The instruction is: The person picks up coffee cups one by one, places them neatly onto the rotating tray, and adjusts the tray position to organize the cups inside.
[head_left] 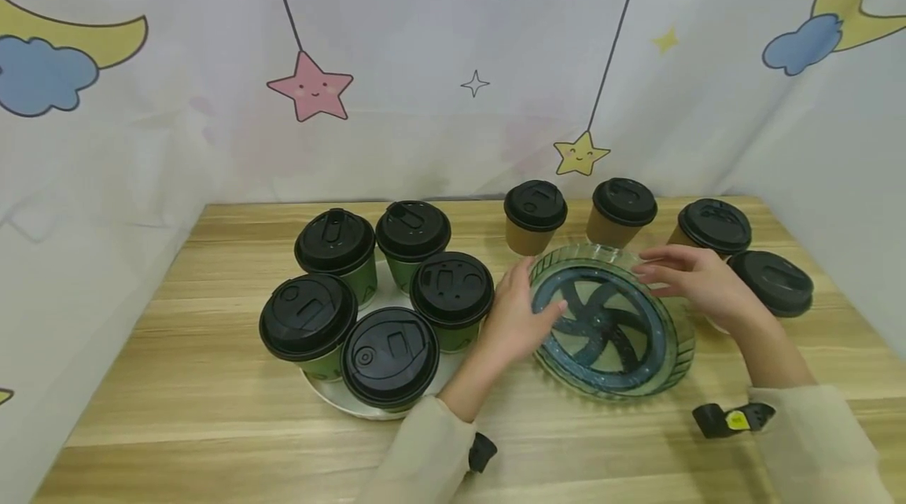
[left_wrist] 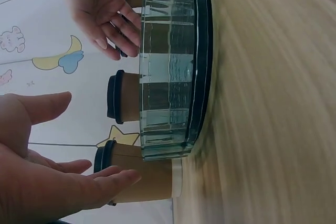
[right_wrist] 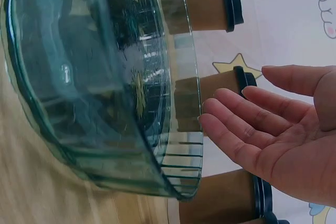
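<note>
Soft, even light filled the scene, brightest through the pale curtain (head_left: pixel 453 56) toward twelve o'clock, and shadows on the wooden table (head_left: pixel 212 410) stayed faint. The head view bowed outward at its edges, with corners slightly soft. In the left wrist view the table (left_wrist: pixel 273 129) smeared with blur toward three o'clock, while the glass plate (right_wrist: pixel 105 103) carried pale reflections in the right wrist view.
</note>
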Demonstrator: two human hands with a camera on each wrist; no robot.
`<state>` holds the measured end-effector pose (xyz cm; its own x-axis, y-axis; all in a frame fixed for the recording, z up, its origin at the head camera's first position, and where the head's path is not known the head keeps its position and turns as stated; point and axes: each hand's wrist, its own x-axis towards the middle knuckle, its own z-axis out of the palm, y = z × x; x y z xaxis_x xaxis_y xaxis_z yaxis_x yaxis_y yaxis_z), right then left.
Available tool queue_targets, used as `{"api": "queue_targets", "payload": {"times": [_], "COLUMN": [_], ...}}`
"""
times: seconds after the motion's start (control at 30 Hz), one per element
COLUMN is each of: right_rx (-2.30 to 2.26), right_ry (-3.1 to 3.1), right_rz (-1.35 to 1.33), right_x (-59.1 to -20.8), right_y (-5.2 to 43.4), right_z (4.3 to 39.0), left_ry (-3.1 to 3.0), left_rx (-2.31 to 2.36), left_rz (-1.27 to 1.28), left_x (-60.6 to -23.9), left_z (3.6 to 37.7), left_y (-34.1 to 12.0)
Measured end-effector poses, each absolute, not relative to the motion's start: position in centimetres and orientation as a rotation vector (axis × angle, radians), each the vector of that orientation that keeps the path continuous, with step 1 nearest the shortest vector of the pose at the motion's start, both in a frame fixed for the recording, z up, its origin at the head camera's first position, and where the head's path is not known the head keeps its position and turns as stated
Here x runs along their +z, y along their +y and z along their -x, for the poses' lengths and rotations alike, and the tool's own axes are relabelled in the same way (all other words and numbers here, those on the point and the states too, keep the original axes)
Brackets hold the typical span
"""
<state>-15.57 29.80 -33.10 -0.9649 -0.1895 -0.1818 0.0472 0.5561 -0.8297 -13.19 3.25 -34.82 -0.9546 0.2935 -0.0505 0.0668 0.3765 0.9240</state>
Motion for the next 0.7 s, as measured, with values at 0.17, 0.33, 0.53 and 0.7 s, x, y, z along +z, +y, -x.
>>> {"api": "queue_targets", "payload": {"times": [0.17, 0.33, 0.53, 0.7], "right_rx": [-1.353, -1.352, -1.364, -1.343], "right_ry": [2.559, 2.560, 2.548, 2.559], "right_rz": [0.115, 0.121, 0.128, 0.131], "right_x": [-33.0, -32.9, -32.9, -32.8], "right_y": [30.3, 30.6, 30.7, 30.6], "right_z": [15.4, 15.4, 15.4, 15.4], "left_ry": [2.375, 2.337, 2.301, 2.248], "left_rx": [1.627, 1.654, 1.691, 1.724], "left_rz": [-0.297, -0.297, -0.286, -0.291], "left_x": [-35.5, -36.6, -37.8, -38.4], "left_z": [13.3, 13.3, 13.4, 13.5], "left_y": [3.1, 3.0, 2.9, 2.7]}}
